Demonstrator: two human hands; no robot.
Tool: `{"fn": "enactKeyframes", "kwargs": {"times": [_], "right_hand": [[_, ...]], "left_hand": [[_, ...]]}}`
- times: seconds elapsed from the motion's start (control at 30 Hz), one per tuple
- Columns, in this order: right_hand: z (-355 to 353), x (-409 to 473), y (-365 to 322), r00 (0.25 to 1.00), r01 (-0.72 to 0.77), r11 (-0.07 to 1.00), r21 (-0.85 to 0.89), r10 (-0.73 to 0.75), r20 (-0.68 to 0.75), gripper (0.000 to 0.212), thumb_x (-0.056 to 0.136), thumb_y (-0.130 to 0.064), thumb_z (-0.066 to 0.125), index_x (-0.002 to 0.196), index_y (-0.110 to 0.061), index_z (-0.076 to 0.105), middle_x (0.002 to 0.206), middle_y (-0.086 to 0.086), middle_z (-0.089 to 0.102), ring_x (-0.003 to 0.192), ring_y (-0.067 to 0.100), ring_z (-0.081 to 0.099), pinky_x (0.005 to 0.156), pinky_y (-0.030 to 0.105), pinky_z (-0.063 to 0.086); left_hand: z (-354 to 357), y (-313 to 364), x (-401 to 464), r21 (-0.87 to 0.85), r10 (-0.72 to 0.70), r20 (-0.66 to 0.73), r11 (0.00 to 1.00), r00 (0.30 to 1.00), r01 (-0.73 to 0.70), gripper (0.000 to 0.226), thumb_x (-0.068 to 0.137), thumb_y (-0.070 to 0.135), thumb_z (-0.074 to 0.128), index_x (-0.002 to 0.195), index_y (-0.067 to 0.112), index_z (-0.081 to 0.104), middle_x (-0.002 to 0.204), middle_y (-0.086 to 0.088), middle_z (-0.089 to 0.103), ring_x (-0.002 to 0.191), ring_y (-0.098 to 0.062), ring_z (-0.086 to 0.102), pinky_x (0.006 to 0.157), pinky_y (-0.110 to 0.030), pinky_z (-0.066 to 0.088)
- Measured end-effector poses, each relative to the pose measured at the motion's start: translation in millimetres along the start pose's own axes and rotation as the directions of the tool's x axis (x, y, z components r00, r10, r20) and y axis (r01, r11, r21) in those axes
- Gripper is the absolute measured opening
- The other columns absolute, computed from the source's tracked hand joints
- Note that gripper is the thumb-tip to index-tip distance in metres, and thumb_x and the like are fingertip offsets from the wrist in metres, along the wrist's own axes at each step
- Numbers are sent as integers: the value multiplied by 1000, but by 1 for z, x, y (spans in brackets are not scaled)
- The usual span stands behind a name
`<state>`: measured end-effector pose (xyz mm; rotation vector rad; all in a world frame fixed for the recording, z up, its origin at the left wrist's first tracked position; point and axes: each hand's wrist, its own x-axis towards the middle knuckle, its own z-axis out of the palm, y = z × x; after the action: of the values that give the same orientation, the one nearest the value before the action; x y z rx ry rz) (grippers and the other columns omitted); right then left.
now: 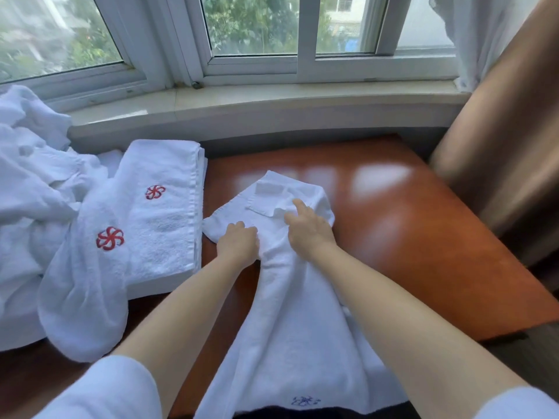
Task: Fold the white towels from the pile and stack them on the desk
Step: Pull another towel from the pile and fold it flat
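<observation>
On the red-brown worktop, the left hand grips the white towel; the right hand presses it, fingers relaxed.

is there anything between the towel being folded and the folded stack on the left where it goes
Nothing visible. Both hands, left and right, are on the white terry towel with the blue emblem. Only a bare strip of glossy reddish-brown desk separates it from the folded white stack with the red flower emblem.

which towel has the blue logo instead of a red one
The towel under both hands, spread on the desk; its blue emblem sits at the near edge. The folded towel and the draped towel to its left carry red ones.
</observation>
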<state>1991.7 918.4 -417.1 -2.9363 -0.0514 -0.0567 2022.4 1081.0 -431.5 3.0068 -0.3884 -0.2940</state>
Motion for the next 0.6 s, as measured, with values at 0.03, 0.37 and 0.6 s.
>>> {"fn": "enactKeyframes", "kwargs": {"times": [0.03,0.37,0.6], "right_hand": [[1,10,0,999,8,1000,-5,-8,43,42,88,1,41,125,-16,52,154,12,19,118,30,49,75,34,40],[20,81,24,969,-248,962,111,247,27,34,95,-18,42,129,-15,44,113,14,61,103,32,60,74,35,42],[-22,106,70,658,-487,576,657,737,-158,32,102,-32,33,105,-7,53,108,21,63,98,39,58,70,35,33]], "left_hand": [[-1,-1,7,8,-14,3,1000,1000,14,27,98,17,37,117,12,55,120,-12,47,114,-31,43,83,-40,40],[-20,-13,85,-439,-407,206,774,890,456,52,83,1,49,133,-5,36,106,-20,64,95,-33,66,66,-33,53],[-43,-21,112,-288,-443,507,722,740,629,18,87,-5,49,92,-8,66,41,-11,59,32,-19,57,36,-22,47]]}}
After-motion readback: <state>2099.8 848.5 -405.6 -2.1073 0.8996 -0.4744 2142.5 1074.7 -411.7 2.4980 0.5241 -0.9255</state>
